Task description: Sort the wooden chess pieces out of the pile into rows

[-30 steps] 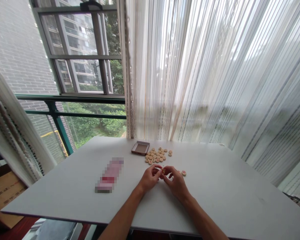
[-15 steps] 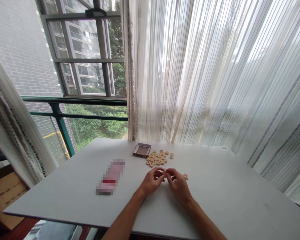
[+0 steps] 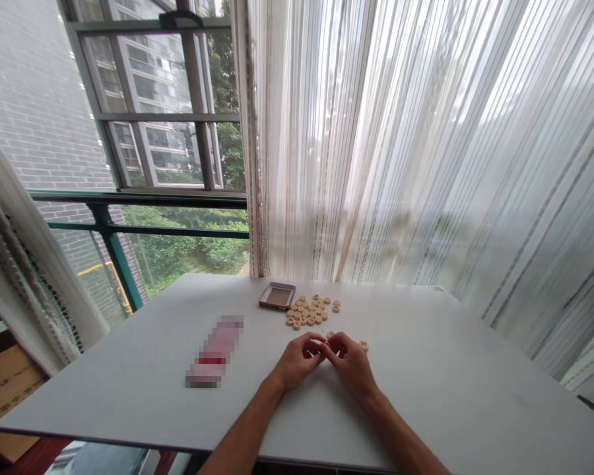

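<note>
My left hand [image 3: 299, 360] and my right hand [image 3: 350, 364] meet above the white table [image 3: 426, 396], thumbs and index fingers pinched together. Whatever lies between their fingertips is too small and covered to make out. A round wooden Chinese chess piece with a red mark [image 3: 330, 335] peeks out just behind the right fingertips; whether it is touched I cannot tell. Another red-marked piece [image 3: 363, 345] lies on the table beside the right knuckles. Beyond the hands, several wooden chess pieces [image 3: 304, 315] form a loose cluster, some showing characters.
A shallow open box [image 3: 278, 286] sits at the cluster's left. Farther left lies a pink blurred-out object [image 3: 218, 349]. White striped curtains [image 3: 400, 165] hang behind the table, beside a window and a green railing [image 3: 178, 231]. A cardboard box [image 3: 10, 396] stands lower left.
The small chess piece that showed between my fingertips no longer shows there. A red-marked piece now shows behind the right fingertips. The view has shifted slightly to the right.
</note>
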### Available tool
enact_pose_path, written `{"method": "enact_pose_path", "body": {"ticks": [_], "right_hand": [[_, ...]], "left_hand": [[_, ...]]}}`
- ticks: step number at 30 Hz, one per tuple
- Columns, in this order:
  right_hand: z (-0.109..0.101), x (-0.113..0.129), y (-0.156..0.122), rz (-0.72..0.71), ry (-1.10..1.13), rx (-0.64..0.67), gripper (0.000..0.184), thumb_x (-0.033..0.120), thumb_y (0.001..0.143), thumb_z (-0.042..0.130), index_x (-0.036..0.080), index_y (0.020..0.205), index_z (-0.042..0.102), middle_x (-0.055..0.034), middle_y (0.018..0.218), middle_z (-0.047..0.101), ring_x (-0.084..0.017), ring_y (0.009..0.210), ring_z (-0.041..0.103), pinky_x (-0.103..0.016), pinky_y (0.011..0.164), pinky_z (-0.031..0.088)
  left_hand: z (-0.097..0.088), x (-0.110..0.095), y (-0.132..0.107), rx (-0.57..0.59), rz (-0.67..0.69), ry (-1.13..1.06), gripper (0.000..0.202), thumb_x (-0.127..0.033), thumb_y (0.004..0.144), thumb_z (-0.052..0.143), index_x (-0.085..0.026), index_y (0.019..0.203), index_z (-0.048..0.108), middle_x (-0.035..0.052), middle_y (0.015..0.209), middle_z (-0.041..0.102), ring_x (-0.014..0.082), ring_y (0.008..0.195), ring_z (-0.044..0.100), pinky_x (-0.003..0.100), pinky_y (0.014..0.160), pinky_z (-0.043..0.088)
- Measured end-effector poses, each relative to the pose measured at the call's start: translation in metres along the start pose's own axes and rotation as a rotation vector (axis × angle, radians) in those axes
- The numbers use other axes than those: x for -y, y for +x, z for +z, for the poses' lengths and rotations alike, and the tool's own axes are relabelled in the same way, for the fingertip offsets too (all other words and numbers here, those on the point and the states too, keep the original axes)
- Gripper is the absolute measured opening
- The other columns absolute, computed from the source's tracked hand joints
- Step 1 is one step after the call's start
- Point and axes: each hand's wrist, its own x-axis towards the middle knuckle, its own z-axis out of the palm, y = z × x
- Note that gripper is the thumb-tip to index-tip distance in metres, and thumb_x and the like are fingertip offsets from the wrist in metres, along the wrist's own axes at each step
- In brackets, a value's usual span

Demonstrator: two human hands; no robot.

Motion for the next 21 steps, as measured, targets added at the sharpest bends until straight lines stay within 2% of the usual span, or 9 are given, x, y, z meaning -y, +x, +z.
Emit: {"method": "enact_pose_path", "body": {"ticks": [4,10,15,21], "right_hand": [[0.000,0.000,0.000,-0.012,0.019,-0.002,0.027,0.046,0.091,0.057,0.021,0.082,0.063,-0.0037,0.073,0.070,-0.018,0.061,0.063,-0.027,0.057,0.049],[0.004,-0.006,0.001,-0.023,0.036,-0.008,0.024,0.041,0.093,0.052,0.021,0.089,0.064,-0.0054,0.078,0.071,-0.020,0.066,0.066,-0.029,0.059,0.052],[0.005,-0.007,0.000,-0.010,0.052,0.014,0.016,0.029,0.091,0.050,0.021,0.095,0.063,-0.0049,0.084,0.070,-0.019,0.070,0.067,-0.029,0.062,0.054],[0.003,0.001,0.001,-0.060,0.053,0.041,0.016,0.026,0.087,0.055,0.021,0.101,0.061,-0.0042,0.089,0.071,-0.018,0.075,0.068,-0.028,0.065,0.054]], "left_hand": [[0.001,0.000,-0.001,-0.011,-0.011,0.022,0.037,-0.043,0.082,0.069,-0.015,0.107,0.065,0.0102,0.089,0.074,0.0200,0.081,0.069,0.026,0.068,0.049],[0.000,0.007,0.002,-0.035,-0.024,-0.009,0.040,-0.043,0.080,0.070,-0.015,0.107,0.064,0.0096,0.085,0.073,0.0187,0.077,0.068,0.025,0.066,0.049],[-0.001,0.012,0.003,-0.052,-0.029,-0.055,0.043,-0.042,0.079,0.071,-0.015,0.111,0.062,0.0086,0.085,0.072,0.0177,0.075,0.068,0.028,0.069,0.052],[-0.001,0.009,0.003,-0.066,-0.025,-0.070,0.042,-0.042,0.081,0.070,-0.015,0.113,0.062,0.0094,0.085,0.072,0.0191,0.078,0.068,0.030,0.072,0.054]]}}
